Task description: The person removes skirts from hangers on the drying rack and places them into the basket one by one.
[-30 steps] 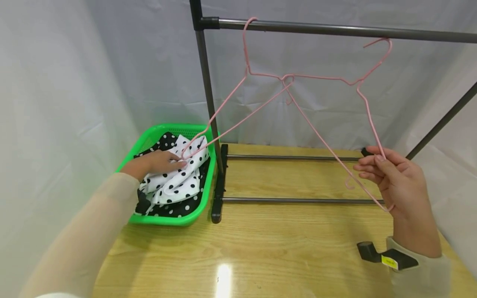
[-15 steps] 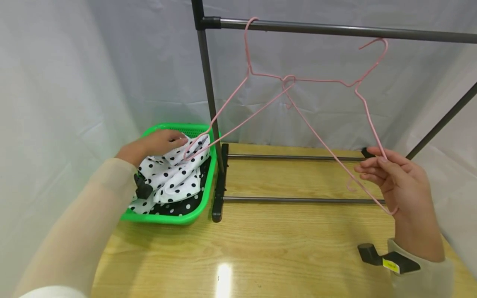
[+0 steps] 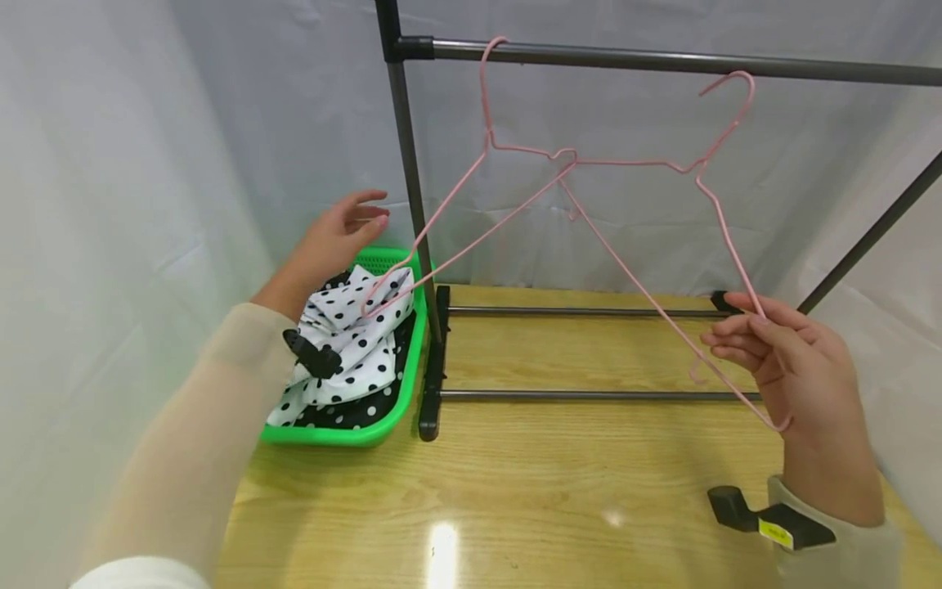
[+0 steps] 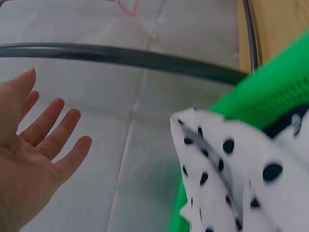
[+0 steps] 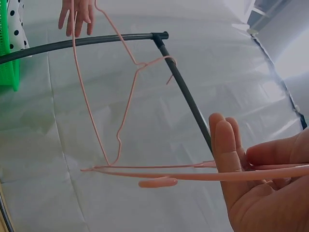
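From my feed I see a light wooden table (image 3: 559,483) (glossy, with a lamp glare). On it sit a green basket (image 3: 401,384) at the left and the rack's black foot (image 3: 430,384) with two grey floor bars (image 3: 589,395).

Head looks down; wrist views close, sharing rack (image 3: 662,60).

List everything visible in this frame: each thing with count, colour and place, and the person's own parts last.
hangers: two, pink wire, one hooked on the rail, the other pinched by the right hand
garment rack: one, dark grey, upright post, top rail and base bars on the table
basket: one, green, left of the rack
polka-dot cloth: white and black pieces with dots, piled in the basket
table: one, light wood
backdrop: white fabric, behind and at both sides
left hand: raised above the basket, fingers spread, holds nothing
right hand: pinches a hanger's lower corner
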